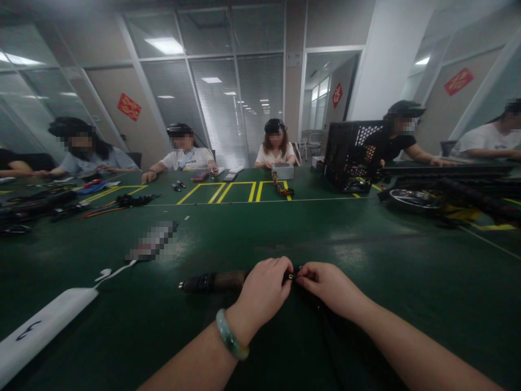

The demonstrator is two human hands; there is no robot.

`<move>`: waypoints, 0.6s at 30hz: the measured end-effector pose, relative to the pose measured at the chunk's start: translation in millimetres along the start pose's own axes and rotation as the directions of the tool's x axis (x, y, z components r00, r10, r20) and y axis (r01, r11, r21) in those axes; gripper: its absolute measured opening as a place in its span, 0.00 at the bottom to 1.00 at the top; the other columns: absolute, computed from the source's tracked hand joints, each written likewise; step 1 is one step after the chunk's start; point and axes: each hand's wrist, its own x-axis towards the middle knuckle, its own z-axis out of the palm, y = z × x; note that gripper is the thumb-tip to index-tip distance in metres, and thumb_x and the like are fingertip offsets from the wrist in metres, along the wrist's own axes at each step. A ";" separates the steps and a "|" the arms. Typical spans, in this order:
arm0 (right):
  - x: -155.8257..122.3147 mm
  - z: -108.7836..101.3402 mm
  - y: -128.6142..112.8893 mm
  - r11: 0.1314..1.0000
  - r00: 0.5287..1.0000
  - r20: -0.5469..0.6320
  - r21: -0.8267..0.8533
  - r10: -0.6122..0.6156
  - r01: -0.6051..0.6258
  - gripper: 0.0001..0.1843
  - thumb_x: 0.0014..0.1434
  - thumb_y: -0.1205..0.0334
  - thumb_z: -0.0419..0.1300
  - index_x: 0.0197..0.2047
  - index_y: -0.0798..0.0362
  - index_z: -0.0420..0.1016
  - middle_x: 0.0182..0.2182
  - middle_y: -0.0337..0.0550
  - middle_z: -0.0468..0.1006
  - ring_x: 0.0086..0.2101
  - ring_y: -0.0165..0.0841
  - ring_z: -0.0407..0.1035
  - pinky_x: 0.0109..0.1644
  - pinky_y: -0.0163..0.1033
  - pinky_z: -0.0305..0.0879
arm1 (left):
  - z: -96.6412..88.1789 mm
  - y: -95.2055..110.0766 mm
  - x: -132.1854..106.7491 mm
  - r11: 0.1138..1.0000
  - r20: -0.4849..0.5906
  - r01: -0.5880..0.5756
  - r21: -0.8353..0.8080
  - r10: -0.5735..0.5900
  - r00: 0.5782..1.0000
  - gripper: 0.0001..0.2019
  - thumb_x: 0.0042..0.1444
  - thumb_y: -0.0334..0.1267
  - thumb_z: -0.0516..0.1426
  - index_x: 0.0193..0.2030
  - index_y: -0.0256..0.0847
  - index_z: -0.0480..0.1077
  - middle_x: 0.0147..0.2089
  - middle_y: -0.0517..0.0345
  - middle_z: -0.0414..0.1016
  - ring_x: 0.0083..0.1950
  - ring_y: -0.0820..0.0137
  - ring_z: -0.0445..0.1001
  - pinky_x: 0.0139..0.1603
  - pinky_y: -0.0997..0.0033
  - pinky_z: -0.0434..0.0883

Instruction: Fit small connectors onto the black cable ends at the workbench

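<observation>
A long dark cylindrical tool [228, 281], like an electric screwdriver, lies sideways on the green table with its metal tip to the left and a brownish middle section. My left hand [264, 285] is closed round its right end, a green bangle on the wrist. Close by on the right, my right hand [321, 282] is pinched at a small dark end piece, and a small brass-coloured spot shows between the two hands. The fingers hide what exactly the right hand grips. Below it, a dark cable-like line runs toward me, hard to see.
A white power strip [49, 331] lies at the left, its cord leading to a blurred flat item. Across the green table [228, 233] are cables [122, 203], a grey power supply [283, 171], a black computer case [350, 157] and a wheel [415, 200]. Several people sit opposite.
</observation>
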 end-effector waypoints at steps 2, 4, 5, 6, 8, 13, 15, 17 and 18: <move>-0.2 -0.4 -0.4 1.000 1.000 0.001 -0.002 0.002 -0.002 0.09 0.59 0.57 0.56 0.37 0.50 0.76 0.31 0.38 0.80 0.30 0.31 0.72 0.31 0.33 0.59 | 0.0 0.1 -0.2 1.000 0.009 0.002 0.009 -0.002 1.000 0.04 0.58 0.34 0.54 0.41 0.43 0.66 0.39 0.58 0.71 0.42 0.66 0.69 0.43 0.65 0.65; -0.1 -0.5 -0.1 1.000 1.000 -0.002 0.001 -0.005 0.005 0.09 0.59 0.57 0.56 0.36 0.50 0.76 0.31 0.38 0.80 0.30 0.31 0.72 0.31 0.33 0.60 | -0.3 0.2 -0.2 1.000 0.014 -0.005 0.016 0.005 1.000 0.04 0.58 0.35 0.54 0.40 0.42 0.67 0.40 0.57 0.71 0.42 0.65 0.69 0.44 0.65 0.65; 0.1 -0.3 0.4 1.000 1.000 -0.004 0.003 -0.009 0.009 0.09 0.59 0.57 0.56 0.36 0.50 0.76 0.31 0.38 0.79 0.30 0.31 0.72 0.32 0.33 0.60 | -0.4 0.1 -0.2 1.000 0.014 -0.010 0.015 0.009 1.000 0.04 0.59 0.35 0.54 0.40 0.42 0.67 0.40 0.57 0.71 0.42 0.65 0.69 0.44 0.65 0.65; 0.3 0.0 1.0 1.000 1.000 -0.006 0.007 -0.013 0.013 0.09 0.59 0.57 0.56 0.36 0.50 0.76 0.31 0.38 0.79 0.30 0.31 0.72 0.32 0.33 0.60 | -0.4 0.0 -0.1 1.000 0.013 -0.016 0.012 0.015 1.000 0.04 0.59 0.35 0.54 0.40 0.42 0.67 0.40 0.57 0.72 0.43 0.65 0.69 0.44 0.64 0.65; 0.8 0.6 2.5 1.000 1.000 -0.005 0.014 -0.015 0.015 0.10 0.59 0.57 0.56 0.36 0.51 0.76 0.31 0.38 0.79 0.30 0.31 0.72 0.32 0.33 0.60 | 0.3 -0.7 0.2 1.000 0.011 -0.028 0.002 0.028 1.000 0.04 0.59 0.35 0.54 0.41 0.43 0.67 0.41 0.58 0.72 0.43 0.65 0.69 0.45 0.64 0.64; 1.6 0.7 4.3 1.000 1.000 -0.004 0.004 -0.015 0.015 0.09 0.59 0.57 0.56 0.35 0.50 0.76 0.30 0.37 0.79 0.30 0.31 0.72 0.31 0.33 0.60 | 3.5 -2.6 0.4 1.000 -0.016 -0.012 0.011 0.012 1.000 0.05 0.58 0.34 0.55 0.41 0.44 0.66 0.40 0.59 0.71 0.42 0.66 0.69 0.44 0.65 0.64; 1.4 0.4 3.8 1.000 1.000 -0.008 0.001 -0.021 0.021 0.09 0.59 0.57 0.56 0.35 0.50 0.76 0.29 0.37 0.79 0.30 0.31 0.72 0.31 0.33 0.60 | 3.7 -2.8 0.3 1.000 -0.019 -0.016 0.015 0.016 1.000 0.04 0.58 0.34 0.55 0.40 0.43 0.66 0.39 0.59 0.71 0.41 0.66 0.69 0.44 0.65 0.64; 1.1 0.4 3.3 1.000 1.000 -0.014 0.001 -0.023 0.023 0.09 0.59 0.57 0.56 0.35 0.50 0.76 0.30 0.37 0.79 0.30 0.31 0.72 0.32 0.33 0.60 | 3.1 -2.7 0.1 1.000 -0.017 -0.025 0.011 0.025 1.000 0.03 0.58 0.34 0.54 0.40 0.43 0.66 0.38 0.59 0.71 0.41 0.66 0.69 0.44 0.66 0.64; 1.0 0.5 3.1 1.000 1.000 -0.015 0.000 -0.023 0.023 0.09 0.58 0.57 0.56 0.35 0.50 0.76 0.30 0.37 0.79 0.30 0.31 0.72 0.31 0.33 0.59 | 2.7 -2.6 0.0 1.000 -0.017 -0.027 0.010 0.027 0.999 0.03 0.59 0.35 0.54 0.40 0.43 0.66 0.39 0.59 0.71 0.41 0.66 0.69 0.44 0.66 0.64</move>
